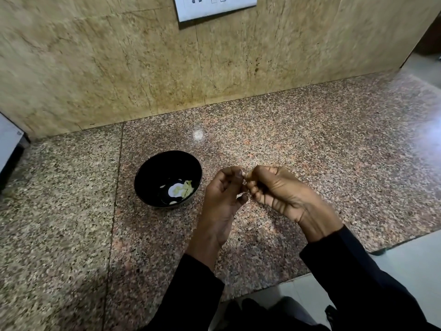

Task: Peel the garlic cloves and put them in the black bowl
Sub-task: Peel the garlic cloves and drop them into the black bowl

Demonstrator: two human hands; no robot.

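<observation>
- black bowl (168,179) sits on the granite counter (310,144), upright, a few pale peeled garlic cloves (182,189) lying at its bottom, so part of the job looks done
- bright white spots in the bowl near the cloves read as glare, can't tell for sure
- left hand (222,199) and right hand (279,189) meet just right of the bowl, held above the counter, fingertips touching each other
- both hands have fingers curled in, pinching something small and pale between them; probably a garlic clove (245,176) mid-peel, mostly hidden by the fingers, can't tell how much skin is left
- judgement: middle of the task, this clove not yet in the bowl; no unpeeled cloves or loose skins visible on the counter, so how many remain is unknown
- counter is speckled pink-grey polished stone, a seam running down left of the bowl, a light reflection behind the bowl
- beige marble-look wall (119,63) behind the bowl, white switch plate (214,7) high on it
- edge of a white appliance (9,142) far left of the bowl
- pale tiled floor (405,263) past the counter edge, right of the bowl
- dark sleeves (358,271) on both arms
</observation>
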